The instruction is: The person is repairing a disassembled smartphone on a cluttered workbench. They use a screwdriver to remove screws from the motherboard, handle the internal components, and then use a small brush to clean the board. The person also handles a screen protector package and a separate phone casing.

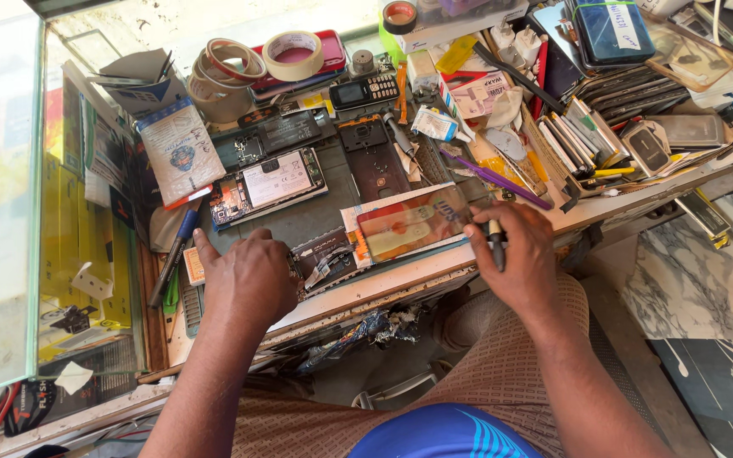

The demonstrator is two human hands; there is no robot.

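**Two hands at a phone panel on a crowded repair bench**

A flat phone screen panel (pixel 409 225), glossy with an orange-green sheen, lies on a white backing at the front edge of the bench (pixel 400 284). Everything below is placed from this panel.

The right hand (pixel 515 254) sits at the panel's right end, fingertips touching its edge, its grip clenched around a slim dark tool (pixel 496 242) that stands nearly upright between the fingers. The left hand (pixel 248 280) rests just left of the panel, palm down, fingers curled over a small dark phone part (pixel 324 259); whether its grip truly clamps that part cannot be told.

Behind the panel and to its left lies an opened phone (pixel 269 185) with its battery showing. Straight behind the panel lies a dark back cover (pixel 375 161). Far behind, to the left, sit rolls of tape (pixel 294 53). Behind and to the right lies a purple stick tool (pixel 494 178). A blue-capped marker (pixel 176 254) lies well to the left, past the left hand.
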